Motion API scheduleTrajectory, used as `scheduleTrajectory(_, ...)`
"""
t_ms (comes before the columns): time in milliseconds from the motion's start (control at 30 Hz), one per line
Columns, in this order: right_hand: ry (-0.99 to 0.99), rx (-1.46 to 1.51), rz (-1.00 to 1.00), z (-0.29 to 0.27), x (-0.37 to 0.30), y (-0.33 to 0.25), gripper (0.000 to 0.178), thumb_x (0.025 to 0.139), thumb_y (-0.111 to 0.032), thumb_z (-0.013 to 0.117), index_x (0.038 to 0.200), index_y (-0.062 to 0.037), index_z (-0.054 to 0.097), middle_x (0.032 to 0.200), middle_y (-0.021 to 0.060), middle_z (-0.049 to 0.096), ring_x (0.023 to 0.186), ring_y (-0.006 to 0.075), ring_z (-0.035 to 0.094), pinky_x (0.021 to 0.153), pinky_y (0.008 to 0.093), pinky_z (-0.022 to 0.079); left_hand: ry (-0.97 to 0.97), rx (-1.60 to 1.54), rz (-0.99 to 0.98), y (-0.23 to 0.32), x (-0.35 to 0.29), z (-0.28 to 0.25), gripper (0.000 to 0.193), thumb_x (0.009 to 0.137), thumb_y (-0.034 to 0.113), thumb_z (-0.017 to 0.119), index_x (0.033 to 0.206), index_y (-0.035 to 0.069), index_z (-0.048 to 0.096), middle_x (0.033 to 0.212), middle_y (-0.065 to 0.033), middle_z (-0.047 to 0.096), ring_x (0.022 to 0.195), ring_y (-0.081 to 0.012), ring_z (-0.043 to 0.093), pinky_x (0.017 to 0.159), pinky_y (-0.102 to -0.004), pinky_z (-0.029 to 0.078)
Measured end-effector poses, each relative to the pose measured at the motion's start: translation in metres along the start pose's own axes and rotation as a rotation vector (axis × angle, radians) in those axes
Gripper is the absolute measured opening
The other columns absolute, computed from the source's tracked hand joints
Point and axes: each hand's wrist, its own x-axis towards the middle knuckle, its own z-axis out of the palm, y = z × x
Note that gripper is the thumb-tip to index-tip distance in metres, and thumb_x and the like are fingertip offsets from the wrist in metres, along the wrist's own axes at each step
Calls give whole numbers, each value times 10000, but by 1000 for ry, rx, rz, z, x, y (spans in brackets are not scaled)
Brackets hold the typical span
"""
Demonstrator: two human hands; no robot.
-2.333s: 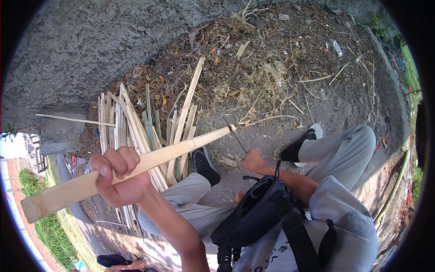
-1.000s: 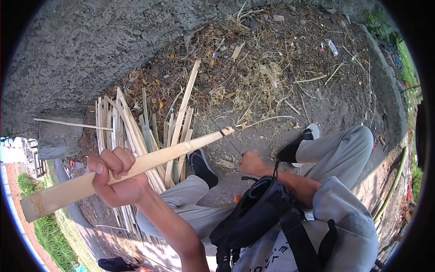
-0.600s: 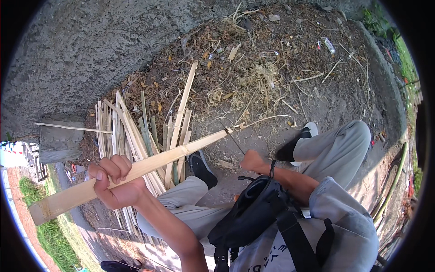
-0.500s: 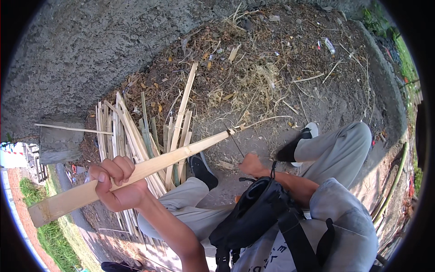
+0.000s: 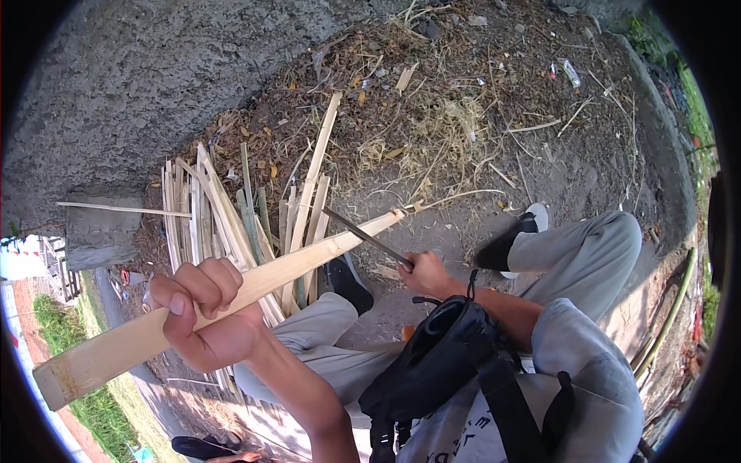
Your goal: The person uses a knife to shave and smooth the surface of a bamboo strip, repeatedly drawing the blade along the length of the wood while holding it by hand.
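Observation:
A long, flat, pale bamboo strip (image 5: 301,266) runs slantwise across the view, its broad end at the lower left. My left hand (image 5: 207,312) is closed round it nearer that end. At its narrow far end hangs a thin curled shaving (image 5: 463,194). My right hand (image 5: 427,275) is a fist round the grip of a knife (image 5: 378,245), whose handle the fingers hide. The knife's dark, narrow blade lies across the strip, a short way back from the tip, and sticks out past its far side.
Several split bamboo strips (image 5: 202,224) lie piled beyond my left arm, by a rough grey wall (image 5: 170,85). Shavings (image 5: 455,119) and dry leaves litter the dirt ahead. A black bag (image 5: 421,359) hangs at my front. A green pole (image 5: 671,309) lies far right.
The knife blade has swung up and left, from near the strip's tip to farther back along it. The strip and my left hand have shifted only slightly.

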Motion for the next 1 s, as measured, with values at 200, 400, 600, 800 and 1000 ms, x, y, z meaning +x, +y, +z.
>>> scheduleTrajectory(200,-259,98,420,-6,23,17,214,740,-151,665,650,22,579,621,169,609,514,260,600,461,386,458,-4,16,-2,1,-7,-1,215,764,82,475,641,115,302,470,-9,248,377,-89,199,386,-257,169)
scheduleTrajectory(400,-517,1120,669,6,25,17,347,735,-209,725,536,-44,493,567,120,566,433,207,503,434,375,421,-76,13,-20,-2,-8,7,196,766,74,469,658,113,310,480,-6,250,378,-88,192,383,-253,156)
scheduleTrajectory(600,-185,27,8,-20,-7,-27,354,693,-307,674,660,37,596,672,256,601,663,408,616,689,437,499,83,22,-1,1,-4,-2,206,760,84,471,650,120,301,473,-4,239,374,-88,187,374,-247,153)
scheduleTrajectory(800,-309,-356,115,-13,18,49,280,686,-229,624,595,32,581,663,246,610,670,392,629,617,446,498,17,25,23,-5,-6,8,203,757,75,462,656,117,291,471,-7,235,371,-87,192,374,-244,155)
scheduleTrajectory(1000,-384,542,604,-23,18,2,319,715,-198,689,511,-1,542,535,126,576,459,217,572,406,338,406,72,8,6,-3,-5,18,204,759,63,462,656,112,293,471,-11,242,369,-86,191,369,-242,149)
